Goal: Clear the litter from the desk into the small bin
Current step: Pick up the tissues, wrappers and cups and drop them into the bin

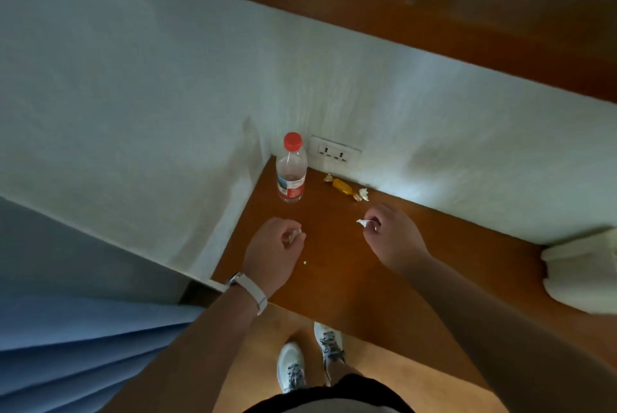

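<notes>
**Both hands hold scraps in front of the bottle**

I take the plastic bottle with the red cap as my mark; it stands upright in the far left corner of the desk, close to the wall. My left hand hovers on the near side of the bottle, almost straight in front of it. Its fingers are curled, and thumb and fingertips hold a crumpled white scrap. On this wrist I wear a watch with a white strap. My right hand is to the right of the bottle and also nearer to me. Its thumb and fingers pinch a small white scrap, and one end sticks out toward the bottle's side. I cannot tell if either hand touches the desk. More litter lies on the desk: a yellow candy wrapper just to the right of the bottle, near the wall, and a white paper ball just beside the wrapper's end that is farther from the bottle. A wall socket is behind the bottle, a little to its right. Far to the right of the bottle lies a white cloth.
</notes>
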### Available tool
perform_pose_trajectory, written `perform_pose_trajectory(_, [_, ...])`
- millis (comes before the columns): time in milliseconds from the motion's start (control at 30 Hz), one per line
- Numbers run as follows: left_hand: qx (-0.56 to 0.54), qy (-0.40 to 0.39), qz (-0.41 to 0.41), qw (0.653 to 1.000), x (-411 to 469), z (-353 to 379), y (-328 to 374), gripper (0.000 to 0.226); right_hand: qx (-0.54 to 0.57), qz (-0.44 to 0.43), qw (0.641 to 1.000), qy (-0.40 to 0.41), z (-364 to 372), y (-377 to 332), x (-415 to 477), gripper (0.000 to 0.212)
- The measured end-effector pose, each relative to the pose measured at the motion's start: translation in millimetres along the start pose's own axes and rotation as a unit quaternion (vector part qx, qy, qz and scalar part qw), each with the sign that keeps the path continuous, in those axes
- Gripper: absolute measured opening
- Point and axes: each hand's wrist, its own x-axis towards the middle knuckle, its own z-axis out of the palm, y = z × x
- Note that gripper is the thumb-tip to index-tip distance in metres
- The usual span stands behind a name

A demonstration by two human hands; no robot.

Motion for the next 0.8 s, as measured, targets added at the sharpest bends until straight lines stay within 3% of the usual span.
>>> perform_pose_trajectory(400, [-0.037, -0.022, 0.159, 0.986, -13.3, 26.8, 75.9, 0.016, 0.081, 0.105, 0.983, 0.126, -50.7, 29.1, -90.3, 0.011])
perform_pose_trajectory(800, [-0.035, -0.069, 0.172, 0.982, -54.0, 111.5, 191.6, 0.009, 0.184, 0.203, 0.937, 0.215, -116.6, 131.6, -184.6, 0.010])
